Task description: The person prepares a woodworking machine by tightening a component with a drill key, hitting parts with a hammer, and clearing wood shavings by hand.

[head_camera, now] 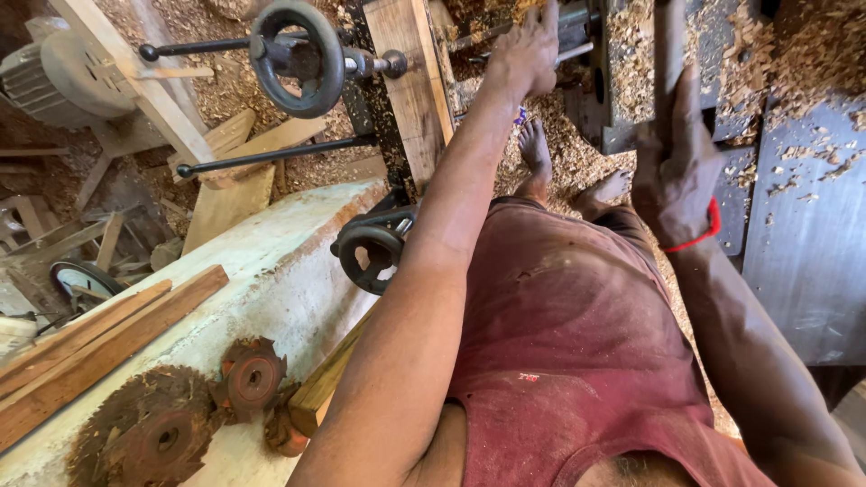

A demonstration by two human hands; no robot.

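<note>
Grey metal machine [631, 81] strewn with wood shavings, upper right | wooden strip [669, 45] upright on it | right hand [677, 167] clamped round strip, red band at wrist | left hand [525, 50] flat, fingers spread, on machine edge beside plank [410, 81] | rusty saw blades [153, 433] on bench, lower left

Can't make out what left hand [526, 52] presses on; wooden strip [668, 54] in right hand [675, 176] cut off up top.
</note>
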